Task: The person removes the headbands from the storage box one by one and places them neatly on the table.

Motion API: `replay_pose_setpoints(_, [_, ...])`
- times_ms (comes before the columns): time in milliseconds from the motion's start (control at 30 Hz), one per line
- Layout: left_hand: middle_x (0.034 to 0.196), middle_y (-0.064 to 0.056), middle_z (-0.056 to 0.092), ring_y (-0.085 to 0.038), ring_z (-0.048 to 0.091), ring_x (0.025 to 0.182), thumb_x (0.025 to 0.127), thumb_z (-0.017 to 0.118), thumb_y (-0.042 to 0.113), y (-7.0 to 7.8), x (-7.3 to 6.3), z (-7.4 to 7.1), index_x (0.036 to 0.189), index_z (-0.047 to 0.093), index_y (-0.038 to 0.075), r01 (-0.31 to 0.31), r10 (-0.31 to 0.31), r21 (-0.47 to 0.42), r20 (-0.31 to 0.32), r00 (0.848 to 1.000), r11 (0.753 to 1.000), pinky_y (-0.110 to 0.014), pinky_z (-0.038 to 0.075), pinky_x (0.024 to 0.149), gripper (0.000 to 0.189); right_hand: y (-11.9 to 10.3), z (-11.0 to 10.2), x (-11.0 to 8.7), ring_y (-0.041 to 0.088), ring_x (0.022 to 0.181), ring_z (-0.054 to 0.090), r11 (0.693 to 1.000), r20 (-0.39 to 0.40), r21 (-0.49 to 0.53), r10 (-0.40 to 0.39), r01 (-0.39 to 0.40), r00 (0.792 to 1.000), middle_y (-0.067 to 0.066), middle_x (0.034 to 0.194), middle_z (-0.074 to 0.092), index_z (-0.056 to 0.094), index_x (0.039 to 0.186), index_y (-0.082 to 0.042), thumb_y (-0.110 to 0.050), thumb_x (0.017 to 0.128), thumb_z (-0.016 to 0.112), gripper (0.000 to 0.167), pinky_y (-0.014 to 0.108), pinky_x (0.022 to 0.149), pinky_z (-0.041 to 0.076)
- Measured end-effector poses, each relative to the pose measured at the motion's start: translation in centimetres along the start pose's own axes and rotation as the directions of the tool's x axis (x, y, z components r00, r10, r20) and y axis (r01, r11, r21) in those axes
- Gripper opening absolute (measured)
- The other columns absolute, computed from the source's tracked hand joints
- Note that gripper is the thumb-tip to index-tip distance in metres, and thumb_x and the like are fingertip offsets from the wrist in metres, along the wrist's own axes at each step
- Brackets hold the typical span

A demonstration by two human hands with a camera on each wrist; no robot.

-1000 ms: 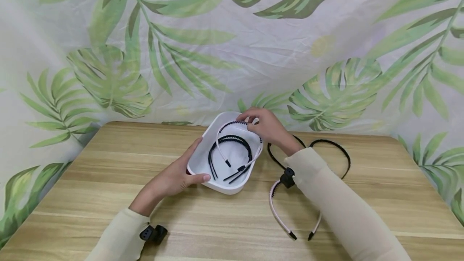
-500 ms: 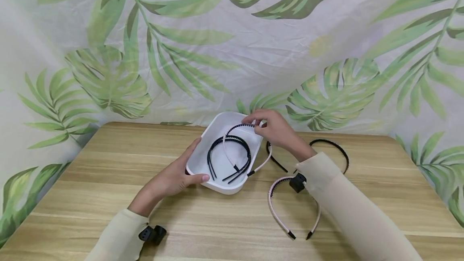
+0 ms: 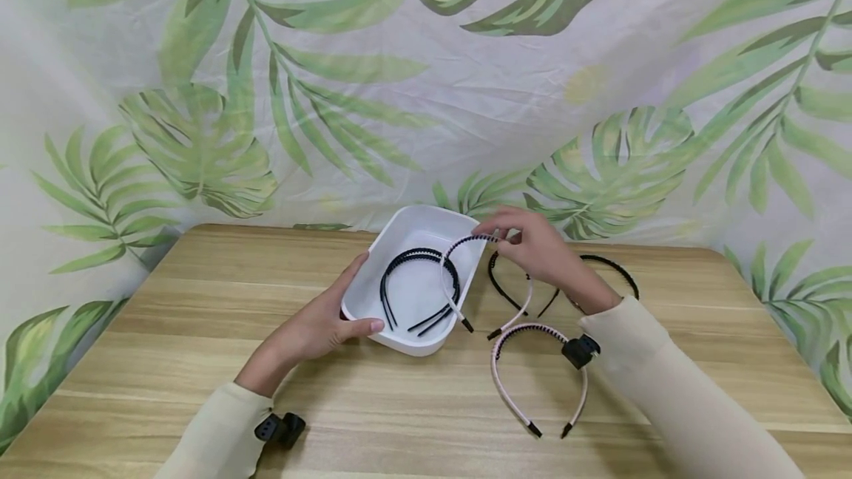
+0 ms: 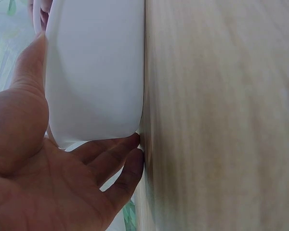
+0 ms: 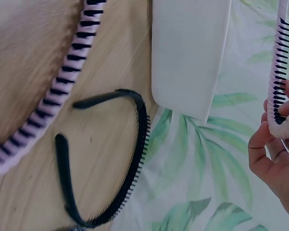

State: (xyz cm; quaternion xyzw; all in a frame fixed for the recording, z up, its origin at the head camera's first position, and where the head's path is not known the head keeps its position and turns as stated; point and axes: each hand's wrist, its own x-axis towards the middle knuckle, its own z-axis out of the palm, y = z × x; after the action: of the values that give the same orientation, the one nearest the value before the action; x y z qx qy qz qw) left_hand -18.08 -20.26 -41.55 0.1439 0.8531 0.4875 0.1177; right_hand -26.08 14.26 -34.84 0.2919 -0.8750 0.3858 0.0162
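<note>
My left hand grips the left side of a white plastic tub, thumb over the rim. In the left wrist view its fingers reach around the tub's outer wall. Two black headbands lie inside the tub, overlapping. My right hand pinches a pale pink toothed headband near its top. That headband hangs over the tub's right rim, both tips pointing down. Just below it, another pink headband lies on the table.
Two black headbands lie right of the tub, one close to it, the other partly behind my right forearm. The wooden table ends at a leaf-patterned cloth.
My right hand has moved right, carrying the pink headband from over the tub's inside to its right edge. My left hand and the tub stay in place.
</note>
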Motion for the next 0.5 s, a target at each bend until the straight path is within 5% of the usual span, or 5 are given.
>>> replay_pose_setpoints(500, [0.172,-0.02,0.024,-0.04,0.044,0.144,0.093,0.082,0.027,-0.1,0.0,0.1,0.171,0.004,0.019,0.01,-0.009,0.039,-0.015,1.0,0.999,-0.058,0.032,0.118,0.111,0.9,-2.9,-4.5,0.018,0.095,0.056,0.999,-0.001,0.006,0.039,-0.039,0.999,0.01,0.121,0.073,0.079,0.119,-0.009,0.013,0.091,0.05,0.046,0.031,0.08,0.052])
